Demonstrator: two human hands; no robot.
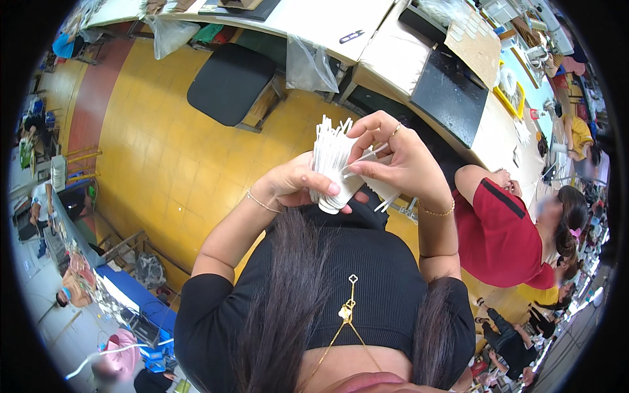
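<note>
My left hand [296, 183] is wrapped round a thick bundle of thin white strips [332, 154]. The strips stand roughly upright in it, their rounded lower ends stacked under my thumb and their narrow tips fanned out at the top. Close on the right, my right hand [407, 160] has its thumb and fingers bent in against the bundle's side, pinching a thin white strip [373, 152]. More white pieces [379, 175] show beneath the right palm; whether that hand also holds them is hard to make out.
Ahead stands a pale worktable [308, 19] with thread snips [352, 37] on it. A black board [452, 92] and a yellow basket [511, 95] lie on the right-hand table. A black stool [232, 84] is in front. A person in red [501, 229] sits close at my right.
</note>
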